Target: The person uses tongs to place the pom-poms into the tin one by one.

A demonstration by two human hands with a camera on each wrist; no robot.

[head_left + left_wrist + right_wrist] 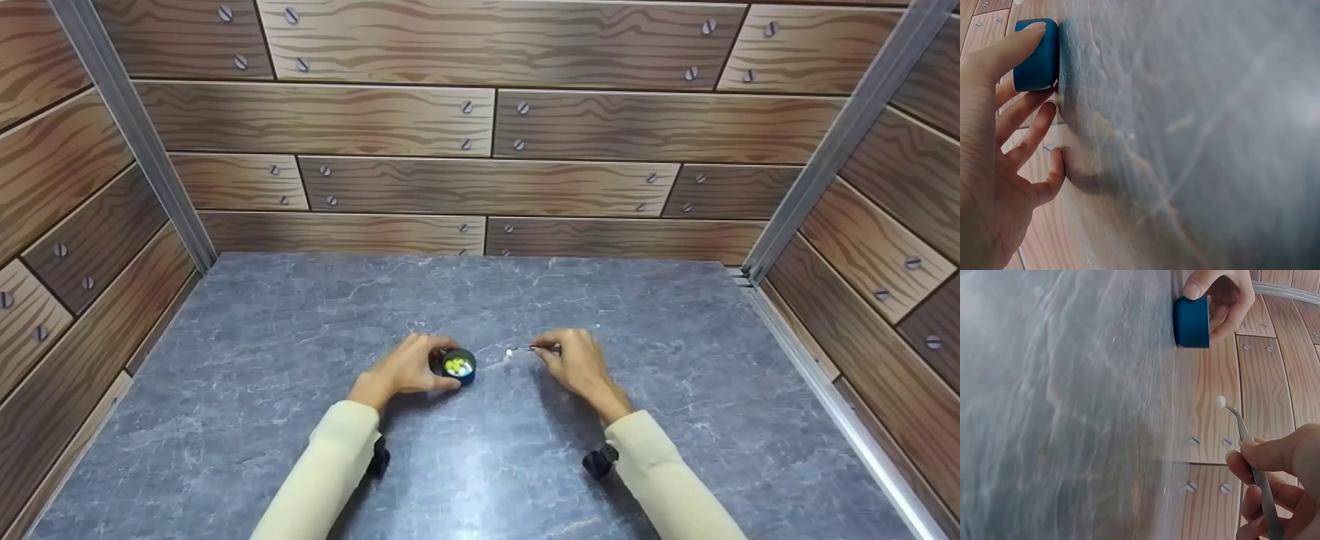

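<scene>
A small blue cup stands on the grey marble tabletop, with white and yellow beads inside it. My left hand grips the blue cup from the left, thumb and fingers curled round its wall. My right hand pinches thin metal tweezers just right of the cup. The tweezers hold a small white bead at their tip, a short way from the cup and above the table.
Wood-pattern walls with metal corner posts close in the tabletop on three sides. A metal rail runs along the right edge. Cream sleeves cover both forearms, each with a black wrist mount.
</scene>
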